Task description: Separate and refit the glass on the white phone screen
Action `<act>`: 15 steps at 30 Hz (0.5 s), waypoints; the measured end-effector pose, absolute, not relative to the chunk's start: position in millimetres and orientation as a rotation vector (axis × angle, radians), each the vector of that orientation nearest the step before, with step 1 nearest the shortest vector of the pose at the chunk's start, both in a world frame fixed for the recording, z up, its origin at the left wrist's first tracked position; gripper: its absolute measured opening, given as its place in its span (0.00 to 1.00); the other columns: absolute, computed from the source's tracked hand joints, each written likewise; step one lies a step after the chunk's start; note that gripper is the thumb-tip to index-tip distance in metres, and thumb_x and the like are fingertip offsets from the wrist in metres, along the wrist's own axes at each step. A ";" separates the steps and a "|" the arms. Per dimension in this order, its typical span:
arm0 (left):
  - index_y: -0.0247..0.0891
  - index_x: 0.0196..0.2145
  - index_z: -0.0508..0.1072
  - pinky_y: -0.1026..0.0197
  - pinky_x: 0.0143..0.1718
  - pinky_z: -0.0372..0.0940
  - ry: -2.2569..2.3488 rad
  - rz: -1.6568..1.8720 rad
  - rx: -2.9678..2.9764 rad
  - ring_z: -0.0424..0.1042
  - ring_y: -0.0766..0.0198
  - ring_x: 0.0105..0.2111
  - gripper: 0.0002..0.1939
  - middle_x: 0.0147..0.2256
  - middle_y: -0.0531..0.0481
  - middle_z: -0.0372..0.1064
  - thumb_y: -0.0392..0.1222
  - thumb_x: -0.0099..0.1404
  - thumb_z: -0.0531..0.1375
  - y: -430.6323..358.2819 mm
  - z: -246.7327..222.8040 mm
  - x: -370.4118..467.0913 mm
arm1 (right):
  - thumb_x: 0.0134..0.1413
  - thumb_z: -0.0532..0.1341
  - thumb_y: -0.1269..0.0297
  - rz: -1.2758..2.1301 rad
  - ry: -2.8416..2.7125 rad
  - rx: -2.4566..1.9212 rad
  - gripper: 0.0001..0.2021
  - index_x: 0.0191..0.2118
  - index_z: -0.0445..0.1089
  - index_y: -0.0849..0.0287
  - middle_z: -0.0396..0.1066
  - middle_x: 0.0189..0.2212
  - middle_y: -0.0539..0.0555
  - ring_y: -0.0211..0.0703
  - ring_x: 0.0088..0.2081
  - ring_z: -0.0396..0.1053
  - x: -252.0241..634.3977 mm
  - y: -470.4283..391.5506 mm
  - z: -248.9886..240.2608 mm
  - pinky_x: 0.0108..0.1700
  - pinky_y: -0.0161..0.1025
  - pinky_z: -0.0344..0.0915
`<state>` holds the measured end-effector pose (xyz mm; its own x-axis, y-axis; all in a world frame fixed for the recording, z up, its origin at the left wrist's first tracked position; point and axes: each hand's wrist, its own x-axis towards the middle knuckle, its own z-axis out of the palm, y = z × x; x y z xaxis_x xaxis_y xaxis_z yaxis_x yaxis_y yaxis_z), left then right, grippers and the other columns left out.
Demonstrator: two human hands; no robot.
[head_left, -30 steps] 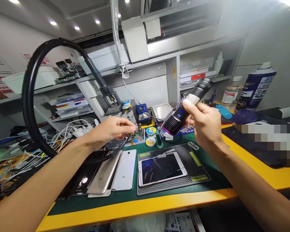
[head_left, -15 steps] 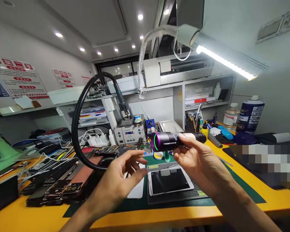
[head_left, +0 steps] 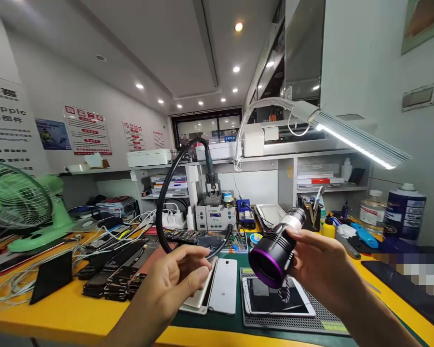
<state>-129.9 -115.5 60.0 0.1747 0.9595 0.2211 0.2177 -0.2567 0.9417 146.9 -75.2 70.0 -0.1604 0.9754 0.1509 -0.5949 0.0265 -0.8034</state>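
Observation:
My right hand (head_left: 325, 262) grips a black flashlight (head_left: 277, 246) with a purple ring round its head. The head tilts down and to the left, and a short cord hangs below it. Beneath the flashlight a white phone with a dark screen (head_left: 301, 300) lies on a perforated grey pad (head_left: 265, 321). My left hand (head_left: 166, 284) hovers at the left with nothing in it, fingers curled loosely and apart from the thumb. Beside it, a white phone with its back up (head_left: 224, 288) lies on the green mat (head_left: 188, 322), next to other phones partly hidden by that hand.
Stacked dark phone parts (head_left: 112, 282) and tangled white cables (head_left: 12, 289) spread over the yellow table at left, near a green fan (head_left: 54, 217). A hot-air station (head_left: 215, 218) with a looping black hose stands behind. Bottles and a spray can (head_left: 405, 214) stand at right.
The flashlight has turned from nearly level to head-down, facing more toward me. My view has tilted up and to the left. My left hand stays apart from the flashlight.

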 end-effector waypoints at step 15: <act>0.38 0.44 0.76 0.64 0.33 0.62 0.784 1.006 1.560 0.68 0.66 0.31 0.16 0.32 0.52 0.68 0.49 0.63 0.67 -160.2 66.0 -156.4 | 0.52 0.68 0.62 1.352 -2.010 -0.556 0.09 0.35 0.70 0.59 0.66 0.24 0.45 0.33 0.21 0.61 19.2 -86.7 101.2 0.21 0.29 0.59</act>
